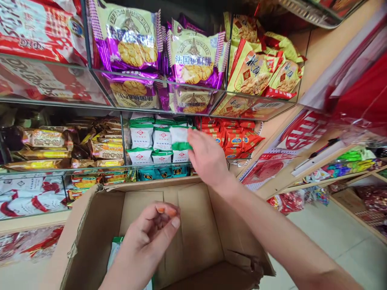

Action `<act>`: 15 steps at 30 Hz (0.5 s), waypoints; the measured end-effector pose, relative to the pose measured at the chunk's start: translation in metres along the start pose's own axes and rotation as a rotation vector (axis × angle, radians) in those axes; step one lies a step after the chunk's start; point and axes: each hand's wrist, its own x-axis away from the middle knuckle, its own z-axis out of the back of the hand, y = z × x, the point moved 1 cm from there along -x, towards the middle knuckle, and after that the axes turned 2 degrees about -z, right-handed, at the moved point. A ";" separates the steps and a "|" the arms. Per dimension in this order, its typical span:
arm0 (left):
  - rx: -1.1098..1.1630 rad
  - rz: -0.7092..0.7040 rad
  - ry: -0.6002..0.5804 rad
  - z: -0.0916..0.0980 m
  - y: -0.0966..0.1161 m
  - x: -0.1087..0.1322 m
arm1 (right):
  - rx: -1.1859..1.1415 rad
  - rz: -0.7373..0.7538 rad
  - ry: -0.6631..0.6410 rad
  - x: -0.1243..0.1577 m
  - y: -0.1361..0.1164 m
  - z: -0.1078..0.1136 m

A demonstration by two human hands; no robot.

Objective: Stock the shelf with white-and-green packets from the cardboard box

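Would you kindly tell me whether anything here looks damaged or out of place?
The cardboard box looks worn: its rim is ragged along the left side, and its near right corner is torn and crumpled, perhaps from rough handling. I see nothing spilled, and the white-and-green packets on the shelf sit in fairly neat rows.

Your right hand is at a white-and-green packet on the shelf. Your left hand (loosely curled) hangs over the cardboard box.
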 end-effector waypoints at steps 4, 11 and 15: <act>-0.115 0.046 -0.188 0.002 -0.021 0.010 | 0.239 -0.086 -0.128 -0.034 0.023 -0.021; -0.099 0.153 -0.235 0.013 -0.035 0.019 | 0.362 -0.176 -0.289 -0.061 0.023 -0.043; -0.141 0.161 -0.281 0.016 -0.038 0.019 | 0.361 -0.177 -0.339 -0.071 0.026 -0.053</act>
